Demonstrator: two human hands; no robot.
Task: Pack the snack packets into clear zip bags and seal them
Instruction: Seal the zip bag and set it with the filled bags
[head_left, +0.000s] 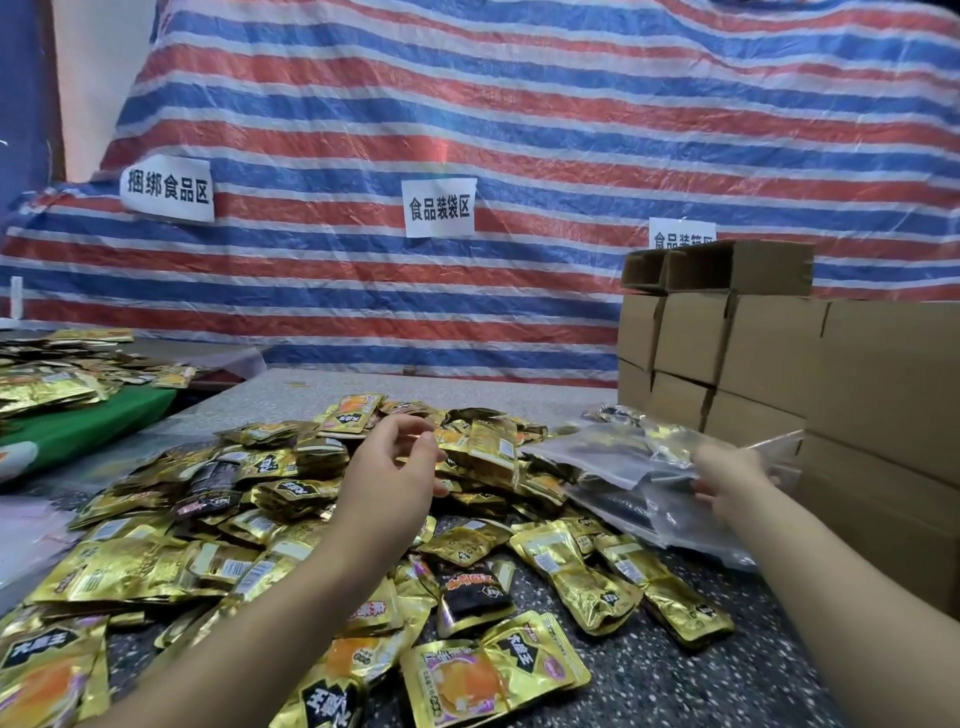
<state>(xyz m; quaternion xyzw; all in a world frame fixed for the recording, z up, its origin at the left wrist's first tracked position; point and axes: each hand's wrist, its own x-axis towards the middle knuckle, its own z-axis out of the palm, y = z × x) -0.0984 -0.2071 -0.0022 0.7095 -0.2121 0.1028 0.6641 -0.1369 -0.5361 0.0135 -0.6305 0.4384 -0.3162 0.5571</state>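
Note:
A big heap of gold foil snack packets covers the speckled table, some with black and orange labels. My left hand hovers over the heap's middle, fingers loosely curled and holding nothing. My right hand pinches the edge of a clear zip bag on top of a stack of clear zip bags at the right of the heap. The bag held by my right hand is slightly lifted.
Stacked brown cardboard boxes stand at the right, close behind the bags. A striped red, white and blue tarp with paper signs hangs behind. At the left, more gold packets lie on a green surface.

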